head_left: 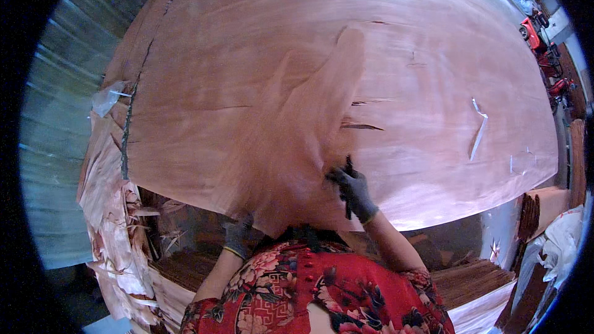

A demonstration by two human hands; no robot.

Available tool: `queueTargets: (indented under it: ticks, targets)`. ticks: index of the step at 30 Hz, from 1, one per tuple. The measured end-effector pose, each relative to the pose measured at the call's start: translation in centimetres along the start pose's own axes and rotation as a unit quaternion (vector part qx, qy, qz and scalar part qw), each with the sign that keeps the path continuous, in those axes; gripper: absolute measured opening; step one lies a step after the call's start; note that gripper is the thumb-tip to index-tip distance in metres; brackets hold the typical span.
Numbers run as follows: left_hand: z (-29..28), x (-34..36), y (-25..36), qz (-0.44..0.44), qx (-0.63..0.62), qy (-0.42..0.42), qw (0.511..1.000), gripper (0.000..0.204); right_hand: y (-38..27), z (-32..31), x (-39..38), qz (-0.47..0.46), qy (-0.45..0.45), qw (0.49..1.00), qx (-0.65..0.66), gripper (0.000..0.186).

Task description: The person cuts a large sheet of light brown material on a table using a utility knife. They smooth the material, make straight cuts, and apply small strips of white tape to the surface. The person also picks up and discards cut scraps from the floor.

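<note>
A broad, thin sheet of reddish-brown wood veneer (421, 86) spreads in front of me, with several short splits in it. Over its middle lies a narrower loose veneer piece (303, 111), buckled and blurred toward my body. My left hand (239, 235), in a grey glove, grips the near edge of that loose piece; its fingertips are hidden by the veneer. My right hand (354, 193), also gloved in grey, is closed around a slim black tool (348, 162) just right of the loose piece. The tool's kind is unclear.
A white strip (478, 130) lies on the right of the sheet. Torn veneer scraps (117, 235) hang at the left, near a clear plastic piece (106, 99). Veneer stacks (473, 281) sit below the near edge. Red machinery (547, 55) stands at the far right.
</note>
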State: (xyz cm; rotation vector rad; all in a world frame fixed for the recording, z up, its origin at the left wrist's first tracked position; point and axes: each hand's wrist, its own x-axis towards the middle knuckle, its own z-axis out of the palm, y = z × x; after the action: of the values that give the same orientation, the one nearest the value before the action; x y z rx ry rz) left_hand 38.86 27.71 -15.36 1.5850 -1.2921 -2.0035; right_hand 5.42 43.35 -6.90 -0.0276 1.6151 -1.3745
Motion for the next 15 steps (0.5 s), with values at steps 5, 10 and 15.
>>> queueTargets:
  ticks: [5,10,15]
  targets:
    - [-1.8,-1.6,-2.5,-0.145,-0.259,-0.055,0.953,0.04,-1.3,6.2,3.0,-0.026,-0.029,0.999,0.022,0.025]
    - [-0.4,-3.5,4.3,-0.096,-0.371,-0.044,0.922,0.043,-1.8,7.2,3.8,-0.082,0.051,0.992,0.079,0.027]
    - [-1.7,-6.7,17.6,0.04,-0.171,-0.044,0.983,0.042,-4.0,6.0,1.9,-0.091,0.117,0.983,0.107,0.026]
